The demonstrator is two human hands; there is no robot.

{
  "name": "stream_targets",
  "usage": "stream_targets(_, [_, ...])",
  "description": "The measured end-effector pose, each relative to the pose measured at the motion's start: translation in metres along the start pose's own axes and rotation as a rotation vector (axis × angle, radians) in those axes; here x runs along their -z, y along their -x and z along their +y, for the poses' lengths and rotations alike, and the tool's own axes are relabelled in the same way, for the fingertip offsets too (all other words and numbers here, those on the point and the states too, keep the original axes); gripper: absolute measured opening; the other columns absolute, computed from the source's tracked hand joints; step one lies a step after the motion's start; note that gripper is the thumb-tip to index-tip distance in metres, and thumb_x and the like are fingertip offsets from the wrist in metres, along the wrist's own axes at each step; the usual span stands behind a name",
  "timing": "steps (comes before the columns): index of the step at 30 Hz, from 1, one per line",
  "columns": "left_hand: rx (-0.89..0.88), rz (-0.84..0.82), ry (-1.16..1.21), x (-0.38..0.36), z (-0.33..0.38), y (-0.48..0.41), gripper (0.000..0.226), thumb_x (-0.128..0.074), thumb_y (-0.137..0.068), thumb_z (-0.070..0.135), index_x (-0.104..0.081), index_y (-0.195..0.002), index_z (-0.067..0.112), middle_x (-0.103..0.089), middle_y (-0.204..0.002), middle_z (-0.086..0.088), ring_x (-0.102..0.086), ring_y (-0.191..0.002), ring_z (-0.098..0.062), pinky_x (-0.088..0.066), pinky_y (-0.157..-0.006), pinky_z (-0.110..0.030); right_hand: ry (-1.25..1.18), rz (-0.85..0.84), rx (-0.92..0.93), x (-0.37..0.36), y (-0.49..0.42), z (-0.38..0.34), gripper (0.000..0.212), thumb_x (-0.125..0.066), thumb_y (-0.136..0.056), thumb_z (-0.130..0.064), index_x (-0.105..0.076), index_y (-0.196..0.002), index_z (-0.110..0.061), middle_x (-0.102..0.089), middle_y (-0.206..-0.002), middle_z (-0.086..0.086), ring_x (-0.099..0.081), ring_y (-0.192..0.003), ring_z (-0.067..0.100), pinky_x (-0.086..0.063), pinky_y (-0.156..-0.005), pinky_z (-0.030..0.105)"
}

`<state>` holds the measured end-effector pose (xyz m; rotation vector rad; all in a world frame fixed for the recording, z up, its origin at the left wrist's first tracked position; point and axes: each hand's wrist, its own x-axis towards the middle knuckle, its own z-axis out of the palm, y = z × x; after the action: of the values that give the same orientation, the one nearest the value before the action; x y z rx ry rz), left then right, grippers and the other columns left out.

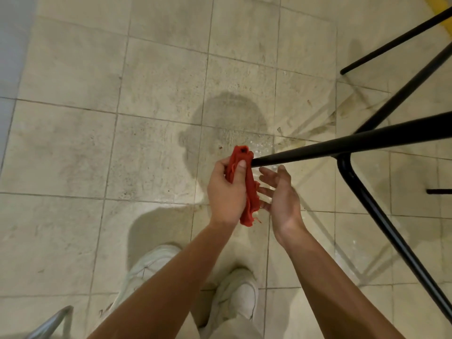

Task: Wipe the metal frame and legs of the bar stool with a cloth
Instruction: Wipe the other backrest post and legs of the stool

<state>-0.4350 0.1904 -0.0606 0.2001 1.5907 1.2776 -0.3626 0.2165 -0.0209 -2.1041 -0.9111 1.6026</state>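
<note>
At left-pointing stool leg (pixel 342 146), left grip (pixel 225 192) clamped on cloth (pixel 251 192), right grip (pixel 283 199) apart.

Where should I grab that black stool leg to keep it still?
Probably the bare stretch of the stool leg just past the red cloth at its tip. It is a slim round bar sticking out sideways, so the open right hand could wrap it from below, while the left hand holds the cloth.
</note>
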Motion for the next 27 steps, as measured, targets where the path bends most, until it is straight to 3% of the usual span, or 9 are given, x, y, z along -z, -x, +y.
stream_targets(3, [0.104,0.078,-0.022,-0.005,-0.011,-0.014,0.015,-0.050,-0.098,0.026,-0.049,-0.104,0.013,-0.067,-0.075,-0.005,-0.069,-0.060,-0.022,-0.058,-0.055,-0.033,0.025,0.013,0.013,0.002,0.003,-0.001,0.047,-0.022,-0.100,-0.046,-0.061,-0.116,-0.025,-0.057,-0.124,-0.001,-0.056,-0.106,0.013,-0.041,-0.102,0.043])
stream_targets(6, [0.278,0.166,-0.044,-0.009,-0.014,-0.033,0.024,-0.049,-0.097,0.028,-0.048,-0.110,0.007,-0.070,-0.077,-0.008,-0.071,-0.070,-0.025,-0.059,-0.072,-0.044,0.032,0.013,0.000,0.005,0.002,0.000,0.048,-0.021,-0.100,-0.046,-0.061,-0.118,-0.025,-0.057,-0.126,0.000,-0.055,-0.108,0.015,-0.040,-0.103,0.044])
stream_targets(9, [0.216,0.071,0.069,-0.010,-0.009,-0.016,0.018,-0.050,-0.097,0.027,-0.045,-0.106,0.012,-0.069,-0.083,-0.003,-0.071,-0.077,-0.024,-0.058,-0.074,-0.041,0.026,0.001,-0.016,0.007,0.001,0.003,0.045,-0.021,-0.100,-0.047,-0.061,-0.110,-0.029,-0.059,-0.123,-0.002,-0.057,-0.105,0.013,-0.042,-0.100,0.043])
stream_targets(12, [0.084,-0.002,0.036,-0.007,-0.012,0.004,0.015,-0.050,-0.097,0.028,-0.045,-0.103,0.016,-0.063,-0.088,0.002,-0.068,-0.075,-0.003,-0.055,-0.072,-0.022,0.026,0.002,-0.030,0.006,0.001,0.005,0.046,-0.020,-0.100,-0.048,-0.061,-0.111,-0.029,-0.059,-0.122,-0.003,-0.057,-0.101,0.012,-0.045,-0.089,0.036])
stream_targets(16, [0.241,0.111,0.044,-0.010,-0.017,-0.024,0.014,-0.048,-0.098,0.028,-0.044,-0.094,0.016,-0.066,-0.081,-0.007,-0.069,-0.072,-0.023,-0.058,-0.074,-0.041,0.037,0.008,-0.040,0.005,0.001,0.009,0.045,-0.021,-0.100,-0.047,-0.061,-0.108,-0.028,-0.057,-0.126,-0.001,-0.056,-0.107,0.015,-0.036,-0.106,0.046])
stream_targets(18, [0.245,0.125,0.031,-0.011,-0.009,-0.028,0.014,-0.048,-0.099,0.023,-0.045,-0.086,0.018,-0.065,-0.073,-0.006,-0.066,-0.064,-0.023,-0.059,-0.065,-0.037,0.051,0.001,-0.041,0.005,0.001,0.011,0.045,-0.021,-0.100,-0.047,-0.060,-0.110,-0.028,-0.056,-0.126,-0.002,-0.054,-0.110,0.016,-0.035,-0.108,0.047])
stream_targets(23, [-0.015,-0.027,-0.043,-0.001,-0.006,-0.012,0.010,-0.050,-0.097,0.025,-0.047,-0.103,0.017,-0.068,-0.079,-0.010,-0.069,-0.063,-0.029,-0.058,-0.054,-0.040,0.051,0.025,-0.058,0.005,-0.004,0.009,0.050,-0.021,-0.100,-0.047,-0.061,-0.119,-0.024,-0.056,-0.126,-0.001,-0.054,-0.112,0.018,-0.036,-0.107,0.047])
stream_targets(27, [0.078,0.026,-0.378,0.007,-0.021,-0.050,0.026,-0.046,-0.099,0.028,-0.052,-0.116,0.010,-0.067,-0.087,-0.008,-0.064,-0.065,-0.020,-0.055,-0.058,-0.033,0.061,-0.013,-0.054,-0.002,-0.004,0.011,0.049,-0.022,-0.100,-0.046,-0.059,-0.123,-0.023,-0.055,-0.129,0.000,-0.053,-0.113,0.017,-0.037,-0.106,0.046])
